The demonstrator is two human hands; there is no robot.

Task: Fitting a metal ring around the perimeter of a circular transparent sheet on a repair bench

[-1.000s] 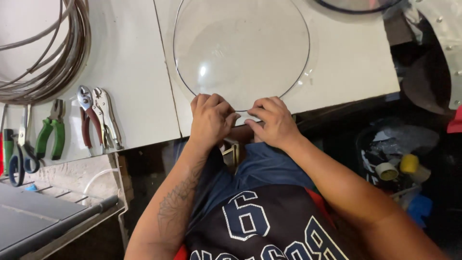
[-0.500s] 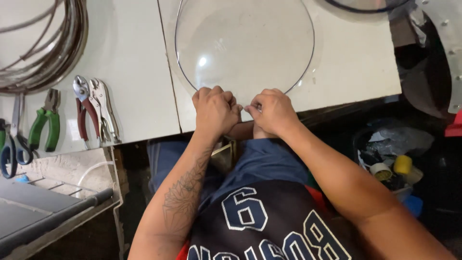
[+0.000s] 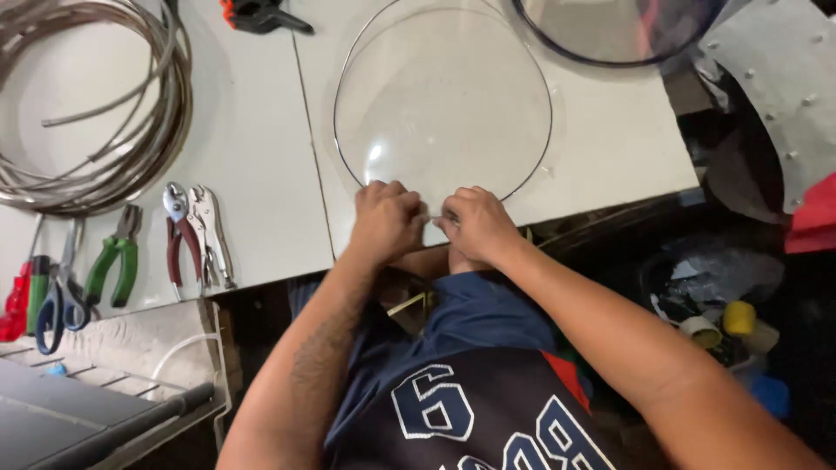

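Disc (image 3: 442, 104), clear plastic and round, lies flat on the white table (image 3: 252, 174), its near edge right at the table's near rim. Both hands are on that near edge. The left hand (image 3: 386, 222) is curled into a loose fist, fingers pressed together and bunched over the rim; the right hand (image 3: 475, 224) sits just beside it, fingers folded tight, pinching the same edge. What exactly sits between the fingertips is too small to tell.

Moving out: to the far right, a second round piece with a dark rim (image 3: 610, 30) runs off the top. To the left, 2 locking pliers (image 3: 196, 231) lie side by side, then green-handled pliers (image 3: 113, 261), then blue-handled scissors (image 3: 57, 292) and a red handle (image 3: 16, 305) at the edge. Far left, a coil of grey wire (image 3: 96, 104). At the far edge, an orange and black clamp (image 3: 257, 13).
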